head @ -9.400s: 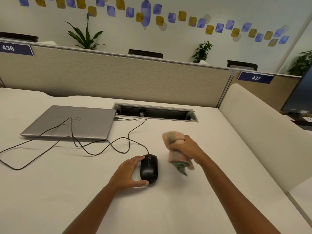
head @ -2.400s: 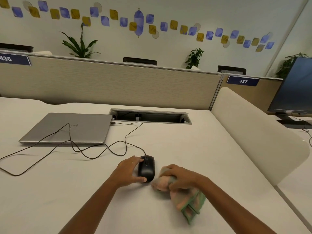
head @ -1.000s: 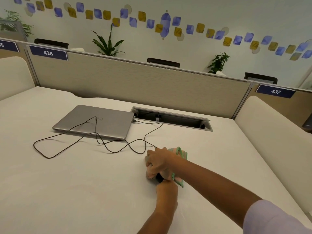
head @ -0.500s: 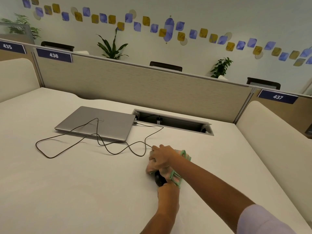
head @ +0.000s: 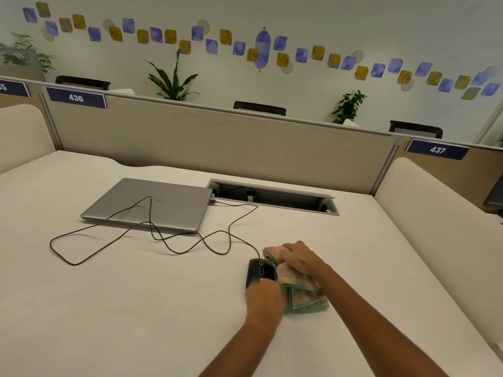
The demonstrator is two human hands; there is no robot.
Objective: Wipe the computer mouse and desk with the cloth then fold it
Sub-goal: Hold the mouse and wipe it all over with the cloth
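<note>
The left hand (head: 263,295) pinched the mouse's (head: 260,272) near end, apparently to pin it to the desk (head: 136,308), while the right hand (head: 298,258) pressed the bunched cloth (head: 302,293) (pink, green-edged) against its right side.

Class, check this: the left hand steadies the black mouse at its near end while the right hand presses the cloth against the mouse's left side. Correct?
Not quite. In the head view the right hand presses the cloth against the right side of the mouse, not the left. The left hand does steady its near end.
</note>
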